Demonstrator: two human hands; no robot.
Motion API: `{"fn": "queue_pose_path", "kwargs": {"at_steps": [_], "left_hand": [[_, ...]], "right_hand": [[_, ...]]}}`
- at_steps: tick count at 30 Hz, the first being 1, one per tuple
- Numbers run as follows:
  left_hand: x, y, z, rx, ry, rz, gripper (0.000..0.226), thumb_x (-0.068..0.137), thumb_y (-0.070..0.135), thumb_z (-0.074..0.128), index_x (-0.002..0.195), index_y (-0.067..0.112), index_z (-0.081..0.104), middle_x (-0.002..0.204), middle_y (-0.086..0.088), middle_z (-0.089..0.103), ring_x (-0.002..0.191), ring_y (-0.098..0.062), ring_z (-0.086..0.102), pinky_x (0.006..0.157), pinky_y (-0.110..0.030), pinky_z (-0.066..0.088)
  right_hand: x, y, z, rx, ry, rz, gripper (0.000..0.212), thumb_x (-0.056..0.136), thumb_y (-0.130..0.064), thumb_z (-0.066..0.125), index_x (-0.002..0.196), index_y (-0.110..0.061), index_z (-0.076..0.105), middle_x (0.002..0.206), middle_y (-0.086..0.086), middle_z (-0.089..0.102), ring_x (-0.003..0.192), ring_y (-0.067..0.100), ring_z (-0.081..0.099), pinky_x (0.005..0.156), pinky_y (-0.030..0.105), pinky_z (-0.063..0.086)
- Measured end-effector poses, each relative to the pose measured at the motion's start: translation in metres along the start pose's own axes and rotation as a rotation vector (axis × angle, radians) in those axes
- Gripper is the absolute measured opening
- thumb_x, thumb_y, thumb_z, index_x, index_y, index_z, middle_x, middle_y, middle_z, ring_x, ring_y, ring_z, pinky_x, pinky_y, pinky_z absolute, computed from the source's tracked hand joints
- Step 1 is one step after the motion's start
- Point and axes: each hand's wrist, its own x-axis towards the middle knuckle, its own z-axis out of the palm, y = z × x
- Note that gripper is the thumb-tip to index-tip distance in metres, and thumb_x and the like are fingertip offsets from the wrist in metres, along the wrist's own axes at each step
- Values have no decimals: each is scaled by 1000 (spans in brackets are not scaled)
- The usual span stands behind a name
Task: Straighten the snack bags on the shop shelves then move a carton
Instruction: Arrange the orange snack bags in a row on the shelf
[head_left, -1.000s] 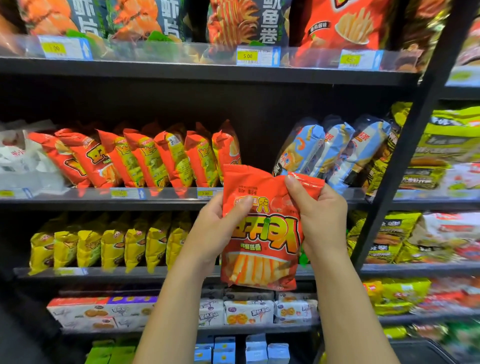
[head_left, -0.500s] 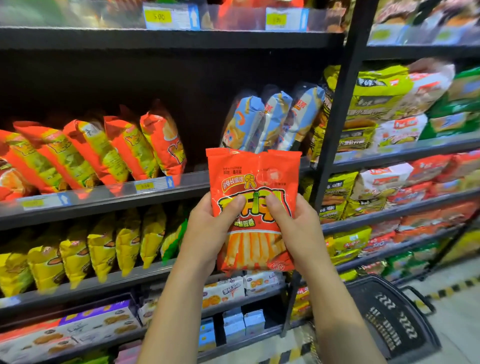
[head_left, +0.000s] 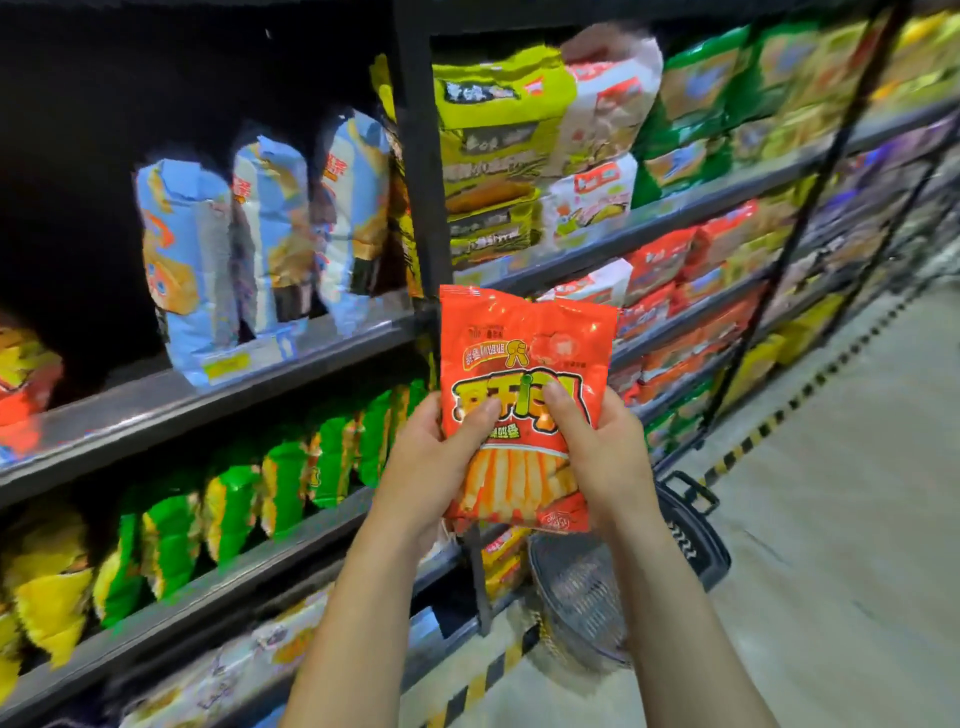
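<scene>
I hold a red-orange snack bag (head_left: 524, 358) upright in front of the shelves, its print of fries facing me. My left hand (head_left: 431, 467) grips its lower left edge with the thumb across the front. My right hand (head_left: 597, 457) grips the lower right edge the same way. Behind the bag, a black shelf upright (head_left: 421, 156) divides two bays. Three light-blue bags (head_left: 260, 234) stand on the shelf to the left, above a row of green and yellow bags (head_left: 234, 499). No carton is clearly visible.
A black shopping basket (head_left: 623, 587) sits on the floor below my hands. The right bay holds yellow-green, white and red packs (head_left: 519, 156). A yellow-black striped line (head_left: 753, 441) runs along the pale floor at the right.
My view has swung right and down along the aisle. The bag stays in both hands, now in front of the shelf upright, with the basket and floor more in sight.
</scene>
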Motion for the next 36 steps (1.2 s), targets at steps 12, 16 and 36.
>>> {"fn": "queue_pose_path", "kwargs": {"at_steps": [12, 16, 36], "left_hand": [[108, -75, 144, 75, -150, -157, 23, 98, 26, 71, 120, 21, 71, 112, -5, 81, 101, -27, 79, 84, -42, 65], [145, -110, 172, 113, -210, -255, 39, 90, 37, 78, 124, 22, 70, 115, -6, 80, 104, -29, 78, 94, -52, 61], [362, -369, 205, 604, -506, -526, 21, 86, 56, 79, 99, 39, 74, 97, 17, 78, 91, 0, 75, 88, -35, 62]], "right_hand": [[107, 68, -141, -70, 163, 132, 43, 81, -64, 72, 109, -32, 74, 103, -5, 81, 96, 17, 78, 91, 53, 61], [130, 99, -171, -68, 216, 225, 30, 93, -51, 73, 111, -27, 72, 102, -5, 81, 93, 15, 78, 90, 52, 62], [247, 357, -215, -270, 633, 702, 47, 87, -60, 74, 118, -26, 69, 103, -10, 77, 93, 10, 75, 90, 46, 61]]}}
